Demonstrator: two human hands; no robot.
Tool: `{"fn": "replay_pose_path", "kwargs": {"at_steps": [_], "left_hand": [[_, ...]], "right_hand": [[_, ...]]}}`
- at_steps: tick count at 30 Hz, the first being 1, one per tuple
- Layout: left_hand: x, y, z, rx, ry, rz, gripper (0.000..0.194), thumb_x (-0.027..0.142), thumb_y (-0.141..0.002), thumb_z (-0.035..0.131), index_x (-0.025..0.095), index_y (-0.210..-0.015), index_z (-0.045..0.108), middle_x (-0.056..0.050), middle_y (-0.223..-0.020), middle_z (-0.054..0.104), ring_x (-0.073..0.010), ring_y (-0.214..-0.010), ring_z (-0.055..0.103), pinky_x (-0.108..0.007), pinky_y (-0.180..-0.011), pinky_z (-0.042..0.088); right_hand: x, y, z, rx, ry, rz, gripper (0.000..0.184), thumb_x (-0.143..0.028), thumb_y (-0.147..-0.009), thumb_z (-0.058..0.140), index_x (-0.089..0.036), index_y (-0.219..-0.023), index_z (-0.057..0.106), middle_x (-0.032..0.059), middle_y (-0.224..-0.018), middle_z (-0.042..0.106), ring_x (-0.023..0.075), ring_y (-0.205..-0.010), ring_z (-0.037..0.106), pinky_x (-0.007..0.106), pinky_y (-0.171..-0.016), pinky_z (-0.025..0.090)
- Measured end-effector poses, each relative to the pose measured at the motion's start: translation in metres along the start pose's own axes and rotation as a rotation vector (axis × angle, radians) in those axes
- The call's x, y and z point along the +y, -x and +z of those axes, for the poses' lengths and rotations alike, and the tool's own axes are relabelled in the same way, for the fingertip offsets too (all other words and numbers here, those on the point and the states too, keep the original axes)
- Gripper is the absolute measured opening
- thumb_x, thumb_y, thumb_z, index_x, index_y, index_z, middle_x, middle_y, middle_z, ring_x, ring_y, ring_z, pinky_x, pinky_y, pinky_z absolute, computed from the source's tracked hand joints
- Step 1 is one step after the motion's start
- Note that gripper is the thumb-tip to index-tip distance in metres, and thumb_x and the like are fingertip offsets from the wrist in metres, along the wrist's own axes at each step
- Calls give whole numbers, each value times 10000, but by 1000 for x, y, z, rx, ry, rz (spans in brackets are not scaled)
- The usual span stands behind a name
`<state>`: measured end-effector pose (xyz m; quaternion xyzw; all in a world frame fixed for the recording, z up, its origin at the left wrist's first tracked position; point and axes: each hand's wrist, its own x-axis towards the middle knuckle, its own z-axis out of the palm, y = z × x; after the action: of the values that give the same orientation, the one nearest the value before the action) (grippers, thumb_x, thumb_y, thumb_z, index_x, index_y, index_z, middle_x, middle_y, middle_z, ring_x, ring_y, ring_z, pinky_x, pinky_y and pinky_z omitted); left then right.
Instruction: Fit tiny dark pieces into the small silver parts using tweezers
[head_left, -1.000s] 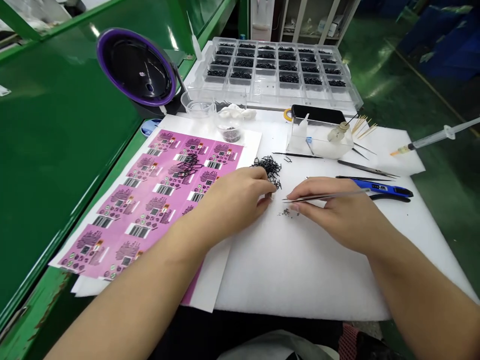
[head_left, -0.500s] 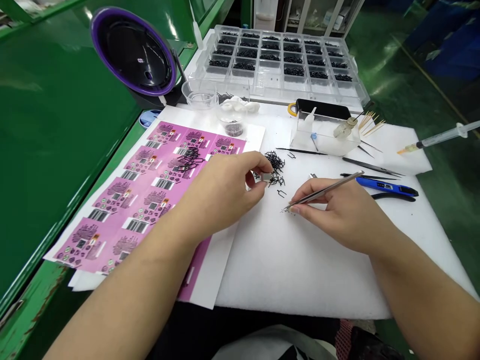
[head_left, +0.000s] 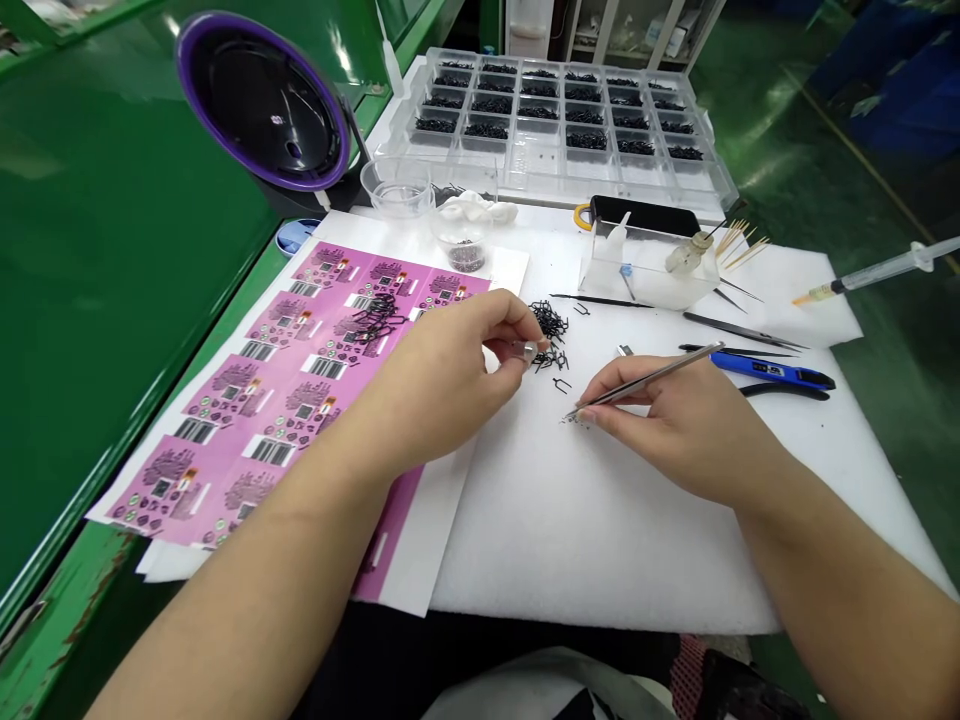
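My left hand pinches a small pale, shiny piece between thumb and fingers; its exact kind is too small to make out. Just beyond it a heap of small black forked parts lies on the white foam sheet. One loose black forked part is between my two hands. Metal tweezers are gripped in my right hand, pen-fashion, tips pointing down and left. The tips touch or hover over several tiny bits on the foam.
Pink printed sheets bear another black pile. A compartment tray of black parts stands behind. Clear cups, a phone, an acrylic holder, blue-handled cutters and a syringe surround the work. A purple-rimmed round device is back left.
The pale piece in my left hand has turned slightly between the fingers. My right hand and the tweezers have barely moved, and the whole view has shifted a little.
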<state>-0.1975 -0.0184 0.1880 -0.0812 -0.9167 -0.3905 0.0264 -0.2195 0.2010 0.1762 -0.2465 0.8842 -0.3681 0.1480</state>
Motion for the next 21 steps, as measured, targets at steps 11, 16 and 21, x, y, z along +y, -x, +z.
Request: {"fn": "replay_pose_path", "kwargs": {"at_steps": [11,16,21], "left_hand": [[-2,-2,5,-325,409,-139,204,29,-814,583,214,-889,628,-7,-911,750,-157,-851,724,-276,-715,600],[4,-2,6,-404,476,-118,222,20,-837,569,219,-914,633,26,-893,749,-102,-836,717,-202,-719,577],[6,-1,6,-405,487,-117,221,12,-840,572,214,-903,636,28,-865,750,-96,-814,716,-191,-707,570]], "right_hand": [[-9,8,-5,210,-82,-97,32,-289,-845,697,-261,-860,694,1,-852,742,211,-797,698,343,-665,544],[-19,12,-1,326,-254,-182,93,-199,-833,715,-263,-867,656,34,-951,743,248,-948,701,425,-846,576],[-21,13,-1,284,-304,-170,120,-178,-838,709,-272,-871,641,39,-971,735,252,-965,699,430,-836,591]]}}
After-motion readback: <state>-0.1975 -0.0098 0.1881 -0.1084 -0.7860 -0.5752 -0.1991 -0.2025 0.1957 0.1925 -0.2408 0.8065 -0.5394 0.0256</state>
